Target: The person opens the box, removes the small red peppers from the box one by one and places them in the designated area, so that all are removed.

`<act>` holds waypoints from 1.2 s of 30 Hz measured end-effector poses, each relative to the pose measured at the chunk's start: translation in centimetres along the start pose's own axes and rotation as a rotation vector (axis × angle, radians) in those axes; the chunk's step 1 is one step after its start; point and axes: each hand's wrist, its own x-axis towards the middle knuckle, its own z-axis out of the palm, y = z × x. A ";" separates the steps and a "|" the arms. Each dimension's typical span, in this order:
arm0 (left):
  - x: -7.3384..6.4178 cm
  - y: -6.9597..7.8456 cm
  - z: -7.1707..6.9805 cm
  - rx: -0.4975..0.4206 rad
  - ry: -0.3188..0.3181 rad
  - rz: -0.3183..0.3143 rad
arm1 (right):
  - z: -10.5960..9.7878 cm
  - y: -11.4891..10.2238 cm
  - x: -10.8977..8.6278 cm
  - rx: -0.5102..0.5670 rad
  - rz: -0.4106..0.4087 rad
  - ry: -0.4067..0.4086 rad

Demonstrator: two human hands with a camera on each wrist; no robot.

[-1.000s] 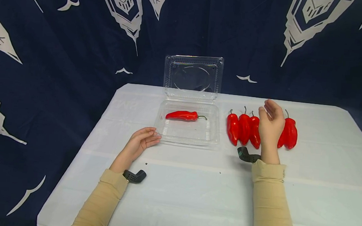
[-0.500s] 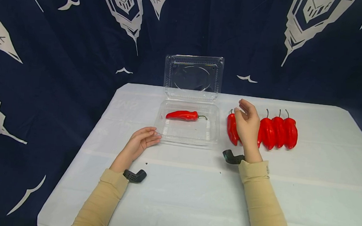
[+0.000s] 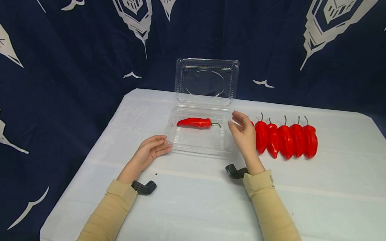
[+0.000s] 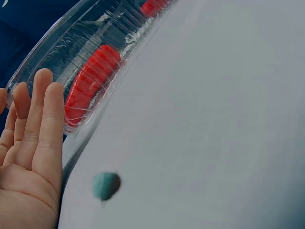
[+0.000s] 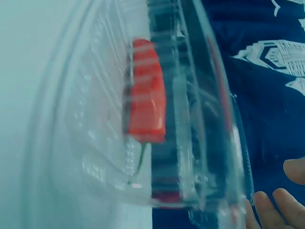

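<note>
In the head view a clear plastic clamshell box [image 3: 199,149] stands with its lid [image 3: 206,82] raised at the back. One red chili pepper [image 3: 194,123] lies crosswise in its base, the green stem to the right. My left hand [image 3: 149,153] is at the box's front left corner, fingers fairly straight and touching or very near the rim. At the right side of the box is my right hand [image 3: 244,136], fingers loosely bent, holding nothing; whether it touches the rim I cannot tell. Just right of it several red peppers [image 3: 285,142] lie in a row, the leftmost mostly hidden behind that hand.
A white-covered table [image 3: 185,218] carries everything. Behind it hangs a dark blue cloth [image 3: 199,34] with white printed shapes. Tiny dark specks lie on the table in front of the box.
My right hand has moved left across the row of peppers to the box's right side, uncovering the peppers it hid. The left hand, the box and the peppers have stayed put.
</note>
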 end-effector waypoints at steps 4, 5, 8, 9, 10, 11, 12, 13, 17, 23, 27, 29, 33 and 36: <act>0.0 0.1 0.0 -0.004 0.002 -0.004 | 0.7 0.1 -0.2 -0.025 0.044 -0.050; 0.0 0.1 0.0 -0.005 0.001 -0.004 | 0.8 0.0 -0.3 -0.036 0.055 -0.063; 0.1 0.1 0.1 -0.005 0.000 -0.006 | 1.1 0.2 -0.4 -0.056 0.078 -0.101; 0.1 0.1 0.1 -0.005 -0.001 -0.007 | 1.2 0.2 -0.4 -0.055 0.078 -0.110; 0.1 0.1 0.0 -0.007 0.001 -0.008 | 1.3 0.2 -0.4 -0.056 0.077 -0.118; 0.1 0.1 0.0 -0.008 0.002 -0.008 | 1.4 0.3 -0.5 -0.059 0.078 -0.123; 0.1 0.1 0.0 -0.009 0.002 -0.009 | 1.4 0.4 -0.5 -0.065 0.079 -0.128; 0.1 0.0 0.0 -0.009 0.003 -0.010 | 1.5 0.5 -0.5 -0.070 0.081 -0.131; 0.1 -0.1 -0.2 -0.011 0.005 -0.015 | 1.8 0.8 -0.5 -0.092 0.088 -0.147; 0.1 -0.3 -0.2 -0.002 -0.002 -0.007 | 2.3 1.3 -0.4 -0.148 0.056 -0.166; 0.1 -0.2 -0.1 0.009 0.000 -0.006 | 2.5 1.3 -0.1 -0.192 0.049 -0.196; 0.0 -0.1 -0.1 0.013 0.003 -0.008 | 2.6 1.2 0.1 -0.200 0.045 -0.216; 0.0 0.0 -0.1 0.013 0.006 -0.013 | 2.7 0.8 0.5 -0.221 0.045 -0.254; 0.0 0.0 -0.1 0.007 0.010 -0.015 | 2.8 0.6 0.7 -0.231 0.049 -0.276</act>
